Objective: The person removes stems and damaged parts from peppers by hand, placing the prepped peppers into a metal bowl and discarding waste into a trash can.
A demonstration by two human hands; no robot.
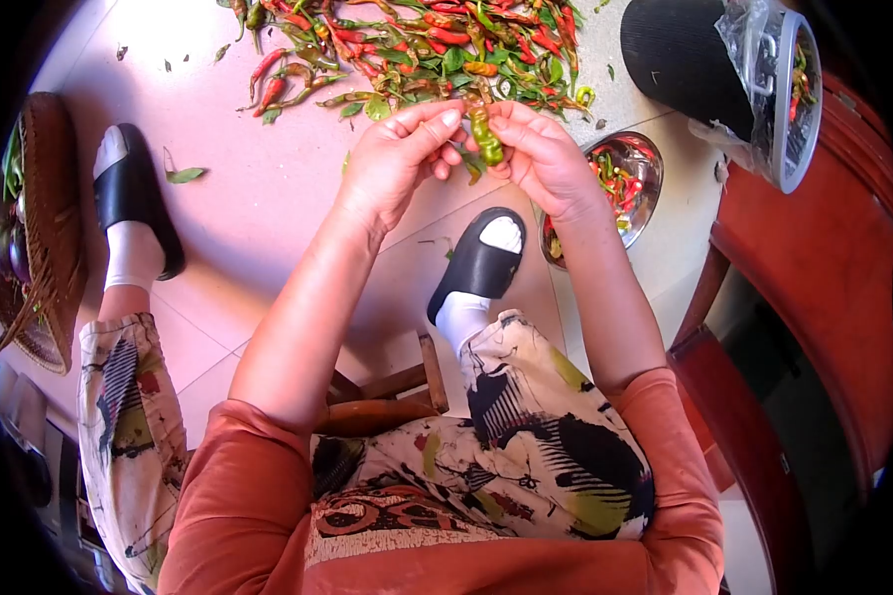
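A wrinkled green chili pepper [485, 137] is pinched between the thumb and fingers of my right hand [548, 161]. Close beside it, my left hand [402, 154] has its thumb and forefinger pressed together near the pepper's top end; what lies between those fingertips, if anything, is too small to make out. Both hands hang over the floor, just in front of a spread pile of red and green chili peppers [446, 38] mixed with leaves. A steel bowl [651, 204] with cut or picked red and green peppers stands right of my right hand, partly hidden by the wrist.
A black bin [680, 74] with a plastic liner and grey rim stands at the upper right. Reddish wooden furniture [814, 218] fills the right side. At far left is a woven basket [55, 228] holding eggplants. My slippered feet [481, 260] rest on the tiled floor.
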